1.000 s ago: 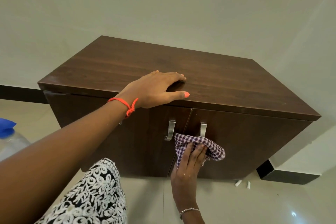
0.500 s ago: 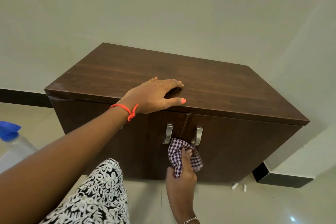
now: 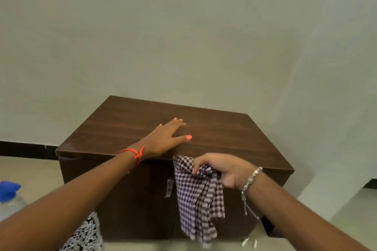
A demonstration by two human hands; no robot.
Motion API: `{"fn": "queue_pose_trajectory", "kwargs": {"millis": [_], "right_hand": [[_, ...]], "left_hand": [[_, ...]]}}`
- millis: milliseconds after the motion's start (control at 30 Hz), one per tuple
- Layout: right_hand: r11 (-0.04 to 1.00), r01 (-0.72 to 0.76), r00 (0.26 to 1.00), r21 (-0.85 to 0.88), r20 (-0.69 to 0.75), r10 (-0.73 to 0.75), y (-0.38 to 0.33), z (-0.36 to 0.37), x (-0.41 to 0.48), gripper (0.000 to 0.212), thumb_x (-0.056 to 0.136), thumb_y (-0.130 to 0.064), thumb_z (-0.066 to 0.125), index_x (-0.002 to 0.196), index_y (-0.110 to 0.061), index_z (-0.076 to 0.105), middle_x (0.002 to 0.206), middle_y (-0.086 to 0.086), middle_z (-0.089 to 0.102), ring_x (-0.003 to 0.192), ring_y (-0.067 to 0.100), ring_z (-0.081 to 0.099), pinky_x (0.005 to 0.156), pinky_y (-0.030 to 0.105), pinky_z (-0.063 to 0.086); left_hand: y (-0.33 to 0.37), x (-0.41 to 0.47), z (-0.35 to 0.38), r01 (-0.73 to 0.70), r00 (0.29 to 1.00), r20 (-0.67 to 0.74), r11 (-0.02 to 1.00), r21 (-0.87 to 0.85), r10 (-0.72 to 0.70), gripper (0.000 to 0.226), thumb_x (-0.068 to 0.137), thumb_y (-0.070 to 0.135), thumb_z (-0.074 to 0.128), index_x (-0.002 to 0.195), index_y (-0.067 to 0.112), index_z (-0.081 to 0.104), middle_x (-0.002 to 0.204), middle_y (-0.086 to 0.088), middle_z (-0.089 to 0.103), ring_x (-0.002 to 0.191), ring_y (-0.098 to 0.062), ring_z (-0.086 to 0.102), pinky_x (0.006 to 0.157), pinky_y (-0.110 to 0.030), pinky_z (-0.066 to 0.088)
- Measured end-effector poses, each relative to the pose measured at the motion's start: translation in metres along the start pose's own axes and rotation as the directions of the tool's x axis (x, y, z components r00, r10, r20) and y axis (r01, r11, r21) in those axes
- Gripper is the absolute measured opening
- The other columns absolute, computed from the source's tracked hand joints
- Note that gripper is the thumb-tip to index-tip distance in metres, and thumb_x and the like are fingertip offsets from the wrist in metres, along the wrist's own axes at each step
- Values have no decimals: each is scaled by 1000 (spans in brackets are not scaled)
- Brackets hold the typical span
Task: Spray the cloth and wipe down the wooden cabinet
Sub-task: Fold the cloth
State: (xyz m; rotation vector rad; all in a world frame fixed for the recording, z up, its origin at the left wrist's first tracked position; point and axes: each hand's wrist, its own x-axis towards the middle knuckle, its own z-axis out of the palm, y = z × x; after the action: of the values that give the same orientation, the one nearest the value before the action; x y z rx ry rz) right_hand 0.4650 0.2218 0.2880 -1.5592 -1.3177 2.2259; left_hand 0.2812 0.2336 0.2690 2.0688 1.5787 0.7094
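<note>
A dark brown wooden cabinet (image 3: pixel 220 134) stands against a pale wall, its two doors shut. My left hand (image 3: pixel 165 138) lies flat on the cabinet top near the front edge, fingers spread, a red thread at the wrist. My right hand (image 3: pixel 222 169) is raised in front of the cabinet's top edge and grips a purple-and-white checked cloth (image 3: pixel 200 199). The cloth hangs loose in front of the doors and hides the right door handle. One metal handle (image 3: pixel 169 188) shows on the left door.
A clear spray bottle with a blue top (image 3: pixel 8 195) stands on the floor at the far left. Two small white bits (image 3: pixel 247 241) lie on the floor by the cabinet's right foot. A black skirting strip (image 3: pixel 24 149) runs along the wall.
My right hand has lifted the cloth from the door fronts up to the cabinet's top edge, and the cloth now hangs unfolded. The view has tilted upward. My left hand stays on top.
</note>
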Motion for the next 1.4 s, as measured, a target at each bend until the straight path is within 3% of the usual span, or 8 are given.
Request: {"fn": "queue_pose_trajectory", "kwargs": {"millis": [133,233,333,533,700,1067,1167,1400], "right_hand": [[970,242,968,4,-69,-241,-38,3,-51,11,84,-3,48,89,0,57,81,13,63,73,22,59,73,32,50],[879,453,891,150,-105,-442,-62,10,-74,12,87,-7,47,89,1,54,79,13,61,74,22,58,73,33,50],[811,533,843,241,-69,-534,-83,22,-87,32,91,-24,42,94,4,57,77,12,60,72,22,58,69,32,49],[636,713,696,295,-184,-694,-98,29,-94,22,94,-11,47,104,5,59,93,15,65,84,21,63,82,33,52],[642,703,709,306,-231,-666,-96,25,-93,28,98,-13,38,106,6,57,98,17,63,85,23,61,85,36,49],[607,754,652,252,-400,-644,-97,20,-77,24,80,-13,67,100,1,67,98,17,70,84,26,68,74,33,55],[626,724,687,289,-387,-616,-99,16,-75,23,86,-18,51,101,-4,62,91,13,64,79,23,61,73,35,51],[723,662,727,198,-406,-555,-101,7,-77,25,90,-21,39,88,-6,59,79,10,61,70,21,56,59,29,44]], "left_hand": [[65,-1,-18,51,949,-265,912,-406,-170,51,91,43,46,125,5,52,116,-2,52,112,-17,48,87,-26,34],[113,-2,-29,148,967,-43,694,-705,-250,51,92,51,37,123,12,52,106,10,51,96,-8,52,67,-31,32],[139,5,-33,112,962,-27,483,-868,-271,62,84,59,45,119,8,53,103,-6,68,93,-17,65,81,-33,51],[150,1,-73,-34,955,-124,318,-947,-269,29,97,13,39,109,-6,57,100,-20,63,87,-24,63,75,-32,53],[155,-4,-71,5,963,-55,224,-975,-263,31,98,24,37,101,2,60,95,-13,64,82,-19,62,62,-29,54],[135,2,-46,-51,988,-27,-154,-987,-153,36,87,0,43,120,1,57,125,-18,58,114,-28,55,99,-38,42],[136,1,-44,-83,989,-65,-137,-987,-134,36,88,0,44,121,4,56,126,-14,57,112,-25,56,98,-37,44],[138,4,-40,-117,974,-154,208,-971,-166,61,84,-18,42,137,12,39,102,-2,63,87,-16,66,69,-28,58]]}}
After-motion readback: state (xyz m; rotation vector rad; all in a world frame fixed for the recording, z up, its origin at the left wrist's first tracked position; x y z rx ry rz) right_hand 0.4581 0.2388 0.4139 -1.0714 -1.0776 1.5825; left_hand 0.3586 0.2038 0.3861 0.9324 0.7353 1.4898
